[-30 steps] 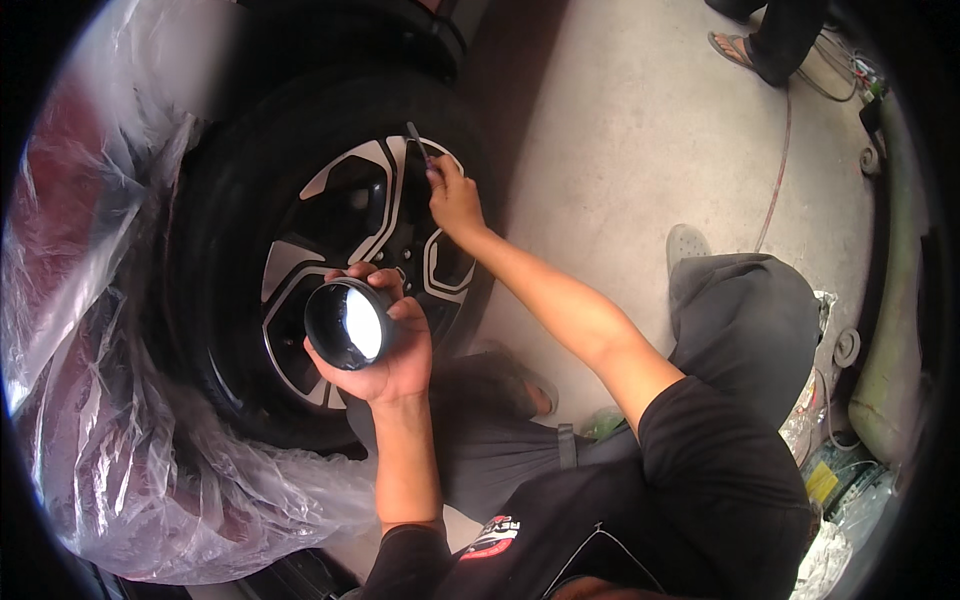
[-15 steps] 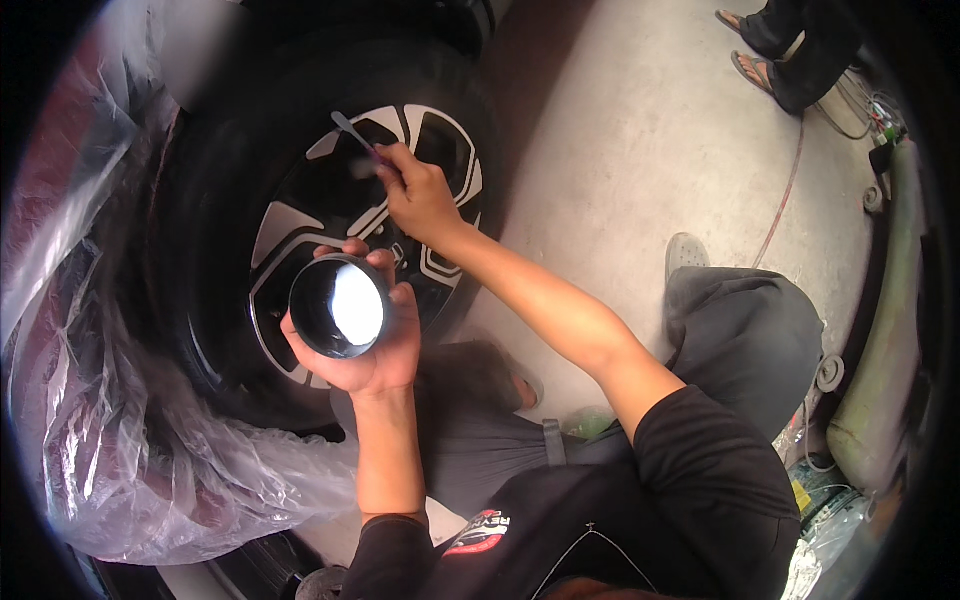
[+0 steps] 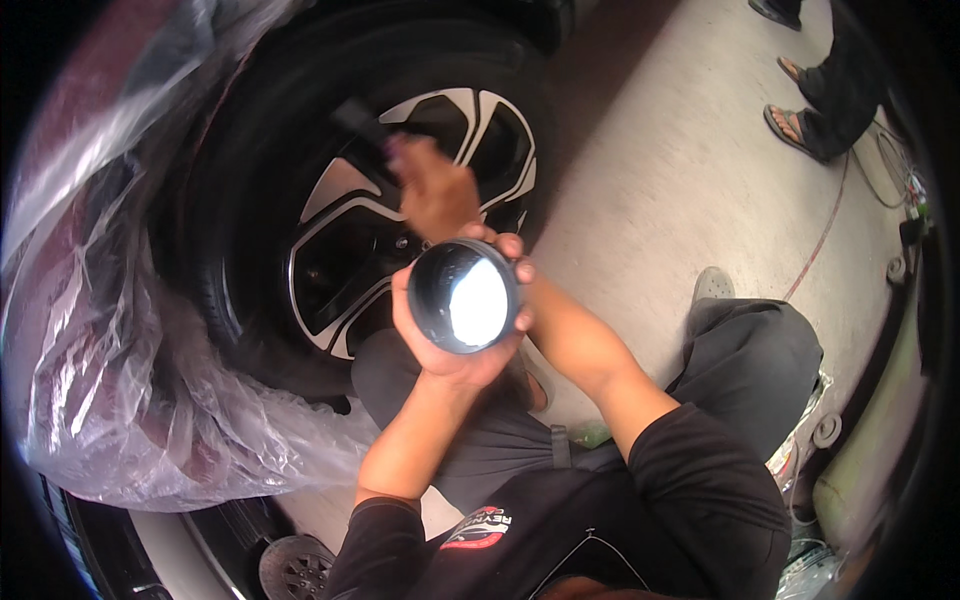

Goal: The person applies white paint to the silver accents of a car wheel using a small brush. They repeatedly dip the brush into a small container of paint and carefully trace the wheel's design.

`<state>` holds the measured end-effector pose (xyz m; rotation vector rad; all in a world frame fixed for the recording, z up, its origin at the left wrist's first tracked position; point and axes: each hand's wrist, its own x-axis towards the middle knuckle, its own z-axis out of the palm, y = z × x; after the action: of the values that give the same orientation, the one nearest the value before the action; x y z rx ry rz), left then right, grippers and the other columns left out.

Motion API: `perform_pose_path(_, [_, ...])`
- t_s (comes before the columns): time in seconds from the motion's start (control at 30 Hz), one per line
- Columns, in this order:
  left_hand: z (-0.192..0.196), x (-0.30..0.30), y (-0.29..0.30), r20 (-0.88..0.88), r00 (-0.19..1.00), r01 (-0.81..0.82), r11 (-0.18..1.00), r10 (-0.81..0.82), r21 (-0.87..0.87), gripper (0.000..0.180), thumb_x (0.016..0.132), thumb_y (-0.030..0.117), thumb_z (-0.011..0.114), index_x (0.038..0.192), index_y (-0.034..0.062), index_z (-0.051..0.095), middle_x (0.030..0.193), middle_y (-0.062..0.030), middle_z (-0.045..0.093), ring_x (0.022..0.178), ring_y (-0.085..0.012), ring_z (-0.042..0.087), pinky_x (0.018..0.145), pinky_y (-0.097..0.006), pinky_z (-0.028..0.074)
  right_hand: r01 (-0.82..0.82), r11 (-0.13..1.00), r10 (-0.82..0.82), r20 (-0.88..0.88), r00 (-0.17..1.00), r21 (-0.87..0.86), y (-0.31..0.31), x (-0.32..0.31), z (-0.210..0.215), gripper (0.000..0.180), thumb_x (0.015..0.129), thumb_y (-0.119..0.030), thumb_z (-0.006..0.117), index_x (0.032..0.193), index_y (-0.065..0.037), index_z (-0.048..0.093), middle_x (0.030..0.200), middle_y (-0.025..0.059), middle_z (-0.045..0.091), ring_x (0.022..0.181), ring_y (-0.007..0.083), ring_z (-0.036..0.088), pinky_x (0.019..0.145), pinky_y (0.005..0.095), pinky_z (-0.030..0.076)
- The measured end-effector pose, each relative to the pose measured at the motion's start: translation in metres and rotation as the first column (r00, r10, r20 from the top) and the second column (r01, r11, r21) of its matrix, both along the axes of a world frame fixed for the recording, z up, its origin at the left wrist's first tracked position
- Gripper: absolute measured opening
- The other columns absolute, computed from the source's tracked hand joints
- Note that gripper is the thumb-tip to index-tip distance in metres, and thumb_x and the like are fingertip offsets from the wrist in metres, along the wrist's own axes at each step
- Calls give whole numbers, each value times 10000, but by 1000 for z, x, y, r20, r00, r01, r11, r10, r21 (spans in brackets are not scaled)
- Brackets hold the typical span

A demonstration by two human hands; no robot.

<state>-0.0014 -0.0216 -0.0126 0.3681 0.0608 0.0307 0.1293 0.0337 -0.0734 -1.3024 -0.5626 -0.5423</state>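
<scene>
My left hand (image 3: 455, 362) is wrapped round a round dark cup (image 3: 422, 300), held up over my lap. A bright white patch shows inside it; I cannot tell whether that is liquid or a reflection. My right hand (image 3: 440, 195), smeared by motion, is closed on a flat dark brush (image 3: 358, 120) with a purplish part near the fingers. The brush is in front of the upper part of a black and silver car wheel (image 3: 340, 187); whether it touches is unclear. Around the wheel runs a black tyre (image 3: 250, 170). My left hand and the cup cover part of my right forearm.
Clear plastic sheeting (image 3: 130, 380) hangs over the reddish car body at the left. Another person's feet in sandals (image 3: 790, 125) stand on the concrete floor (image 3: 620, 170), upper right. A green cylinder (image 3: 870, 440) lies along the right edge, beside a hose and cables.
My left hand has carried the cup to the right, now in front of my right forearm. The brush has turned, showing a broader dark face. The view has shifted, moving the wheel rightward.
</scene>
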Motion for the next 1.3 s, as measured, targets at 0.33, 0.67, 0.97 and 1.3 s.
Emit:
perform_pose_path(0.33, [-3,14,-20,-30,992,121,990,-119,67,637,925,586,416,1316,97,536,1197,-190,575,1067,-325,606,670,-409,550,-71,990,100,247,964,-123,13,-29,-1,193,918,-84,683,1112,-79,678,847,118,697,714,307,700,608,394,547])
perform_pose_path(0.67, [-14,20,-20,-107,994,31,999,-27,38,621,907,545,389,1211,39,580,1093,-217,665,1001,-367,677,643,-443,606,-301,927,365,346,864,-225,31,-66,-13,210,876,-70,728,1083,-76,696,817,109,689,650,322,671,554,363,515])
perform_pose_path(0.97, [-8,17,-10,-102,993,-45,995,55,92,593,917,529,376,1174,51,615,1065,-205,682,987,-374,687,639,-447,586,-472,875,478,-27,878,110,27,-63,14,130,872,-148,777,928,-74,686,745,136,694,578,224,646,557,324,485])
perform_pose_path(1.3, [-5,11,-8,-51,998,-32,998,35,59,604,925,534,371,1184,45,612,1078,-222,672,1006,-390,674,649,-460,594,-504,863,503,-109,858,15,17,-43,-8,120,902,-125,758,981,-42,726,793,85,735,655,92,611,610,256,473])
